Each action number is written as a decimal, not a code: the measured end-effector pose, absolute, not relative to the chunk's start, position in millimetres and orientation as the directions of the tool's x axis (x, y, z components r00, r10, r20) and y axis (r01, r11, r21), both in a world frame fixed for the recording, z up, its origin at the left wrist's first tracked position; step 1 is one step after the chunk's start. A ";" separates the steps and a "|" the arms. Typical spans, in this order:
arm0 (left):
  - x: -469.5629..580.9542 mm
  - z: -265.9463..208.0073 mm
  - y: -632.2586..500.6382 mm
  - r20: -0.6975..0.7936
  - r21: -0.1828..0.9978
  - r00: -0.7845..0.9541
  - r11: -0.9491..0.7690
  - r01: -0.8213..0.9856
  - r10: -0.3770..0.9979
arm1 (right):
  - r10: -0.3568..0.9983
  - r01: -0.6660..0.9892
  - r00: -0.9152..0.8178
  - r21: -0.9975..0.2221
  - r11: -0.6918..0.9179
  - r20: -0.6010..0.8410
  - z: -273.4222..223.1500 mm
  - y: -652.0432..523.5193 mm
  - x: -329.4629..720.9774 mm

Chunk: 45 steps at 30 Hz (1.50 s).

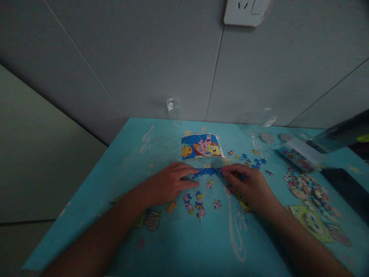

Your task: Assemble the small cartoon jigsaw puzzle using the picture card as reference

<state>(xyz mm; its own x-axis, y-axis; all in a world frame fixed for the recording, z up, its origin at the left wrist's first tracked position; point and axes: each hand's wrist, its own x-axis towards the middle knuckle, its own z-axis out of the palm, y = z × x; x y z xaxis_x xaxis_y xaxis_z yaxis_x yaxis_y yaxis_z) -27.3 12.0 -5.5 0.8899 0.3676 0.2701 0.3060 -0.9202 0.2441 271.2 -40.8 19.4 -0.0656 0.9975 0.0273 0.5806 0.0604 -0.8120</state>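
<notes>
A narrow strip of joined blue jigsaw pieces (209,171) lies across the middle of the table. My left hand (173,182) rests at its left end, fingers stretched out and apart, with the index fingertip touching the strip. At the other end, my right hand (248,184) pinches a jigsaw piece between thumb and index finger; the fingers mostly hide it. A bit of blue shows under the right hand's curled fingers. Small joined clusters (200,206) and a loose piece (217,204) lie nearer to me. Behind the strip is a printed cartoon picture (201,146).
Blue pieces (256,161) are scattered beyond my right hand. A heap of mixed pieces (309,190), a dark flat object (347,192) and a printed packet (300,156) lie rightward. Clear cup (173,111) and round lids (267,137) stand near the wall.
</notes>
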 end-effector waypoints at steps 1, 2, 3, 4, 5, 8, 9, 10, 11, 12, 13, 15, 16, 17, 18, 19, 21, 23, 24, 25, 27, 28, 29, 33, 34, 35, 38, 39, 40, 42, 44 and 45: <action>-27.2 -5.8 12.1 0.267 0.242 0.890 -0.920 0.309 0.369 | 0.998 0.572 -0.063 -0.818 0.056 0.024 19.3 -41.3 269.4; -27.1 -5.9 12.2 0.263 0.237 0.892 -0.921 0.309 0.367 | 0.998 0.562 -0.064 -0.825 0.052 0.019 19.2 -41.8 267.7; -27.0 -5.8 12.2 0.260 0.231 0.895 -0.923 0.308 0.364 | 0.997 0.550 -0.070 -0.833 0.055 0.019 19.1 -42.3 266.1; -26.9 -5.5 12.1 0.255 0.227 0.896 -0.923 0.309 0.363 | 0.997 0.537 -0.079 -0.841 0.065 0.027 19.2 -42.8 264.7; -26.8 -5.2 12.0 0.252 0.224 0.897 -0.924 0.311 0.363 | 0.995 0.524 -0.093 -0.848 0.084 0.041 19.3 -43.2 263.5; -26.4 -4.1 11.5 0.262 0.220 0.894 -0.925 0.311 0.363 | 0.986 0.495 -0.140 -0.856 0.150 0.091 20.1 -43.7 261.0; -26.3 -3.9 11.4 0.264 0.219 0.894 -0.925 0.309 0.362 | 0.985 0.492 -0.149 -0.857 0.155 0.092 20.2 -43.6 260.5; -26.1 -3.6 11.3 0.269 0.218 0.895 -0.927 0.304 0.357 | 0.985 0.490 -0.148 -0.859 0.148 0.086 20.2 -43.4 259.9; -25.8 -3.5 11.3 0.274 0.217 0.895 -0.929 0.300 0.353 | 0.987 0.486 -0.140 -0.863 0.135 0.075 20.0 -43.2 259.4; -25.6 -3.3 11.3 0.278 0.217 0.893 -0.929 0.299 0.353 | 0.990 0.479 -0.126 -0.870 0.115 0.062 19.5 -42.9 258.9; -25.4 -3.2 11.3 0.284 0.219 0.891 -0.929 0.299 0.354 | 0.993 0.468 -0.108 -0.879 0.093 0.048 18.8 -42.6 258.6; -25.1 -3.2 11.4 0.293 0.224 0.888 -0.928 0.298 0.356 | 0.996 0.444 -0.086 -0.895 0.047 0.010 17.2 -42.0 258.2; -25.0 -3.3 11.5 0.295 0.225 0.887 -0.928 0.297 0.355 | 0.997 0.434 -0.081 -0.901 0.019 -0.018 16.5 -41.6 258.1; -24.9 -3.5 11.6 0.291 0.224 0.888 -0.928 0.298 0.356 | 0.996 0.423 -0.075 -0.906 -0.015 -0.051 16.0 -41.3 258.0; -24.9 -3.7 11.6 0.286 0.222 0.890 -0.928 0.298 0.355 | 0.994 0.412 -0.069 -0.910 -0.051 -0.087 15.9 -40.9 257.7; -24.9 -4.0 11.7 0.280 0.219 0.892 -0.928 0.301 0.355 | 0.991 0.399 -0.062 -0.913 -0.087 -0.121 16.1 -40.5 257.3; -24.8 -4.5 11.9 0.269 0.214 0.894 -0.927 0.307 0.358 | 0.986 0.370 -0.047 -0.920 -0.131 -0.159 17.2 -40.0 255.5; -24.6 -5.0 12.0 0.266 0.212 0.894 -0.927 0.310 0.360 | 0.988 0.366 -0.034 -0.922 -0.127 -0.150 18.7 -40.1 252.7; -24.6 -5.2 12.0 0.267 0.212 0.894 -0.926 0.311 0.361 | 0.991 0.377 -0.025 -0.919 -0.115 -0.135 19.4 -40.4 251.1; -24.6 -5.3 12.0 0.265 0.212 0.894 -0.926 0.313 0.362 | 0.993 0.395 -0.016 -0.913 -0.103 -0.119 20.1 -40.8 249.5; -24.5 -5.3 11.8 0.266 0.215 0.894 -0.926 0.310 0.361 | 0.995 0.439 -0.008 -0.894 -0.085 -0.098 21.1 -42.0 246.4; -24.4 -5.1 11.7 0.265 0.219 0.893 -0.925 0.310 0.363 | 0.996 0.455 -0.008 -0.887 -0.075 -0.088 21.5 -42.5 245.0; -24.3 -4.9 11.5 0.263 0.224 0.892 -0.923 0.313 0.366 | 0.997 0.466 -0.010 -0.883 -0.066 -0.080 21.6 -43.1 243.7; -23.5 -3.5 10.4 0.253 0.239 0.886 -0.912 0.333 0.390 | 0.997 0.483 -0.017 -0.874 -0.061 -0.079 20.8 -44.8 239.6; -23.4 -3.4 10.2 0.256 0.239 0.885 -0.912 0.332 0.389 | 0.997 0.496 -0.017 -0.866 -0.057 -0.075 20.3 -45.3 238.7; -23.4 -3.5 9.9 0.264 0.239 0.884 -0.914 0.327 0.385 | 0.998 0.513 -0.018 -0.857 -0.047 -0.066 19.6 -45.8 237.8; -24.0 -5.4 9.6 0.286 0.232 0.880 -0.919 0.320 0.378 | 1.000 0.567 -0.030 -0.824 0.010 -0.008 17.2 -46.8 235.6; -24.3 -6.3 9.7 0.289 0.228 0.880 -0.919 0.320 0.378 | 0.999 0.584 -0.037 -0.811 0.034 0.015 16.4 -46.8 235.2; -24.7 -7.3 9.9 0.289 0.224 0.880 -0.921 0.319 0.376 | 0.998 0.604 -0.043 -0.795 0.060 0.042 15.6 -46.3 235.3; -25.3 -8.8 10.5 0.294 0.214 0.882 -0.925 0.313 0.367 | 0.993 0.654 -0.052 -0.748 0.114 0.105 14.0 -44.3 237.4; -25.7 -9.4 11.2 0.301 0.209 0.883 -0.928 0.308 0.361 | 0.987 0.703 -0.049 -0.696 0.144 0.155 12.7 -40.9 242.1; -25.9 -9.3 11.4 0.305 0.209 0.881 -0.928 0.307 0.360 | 0.984 0.722 -0.036 -0.677 0.146 0.174 12.0 -38.9 245.4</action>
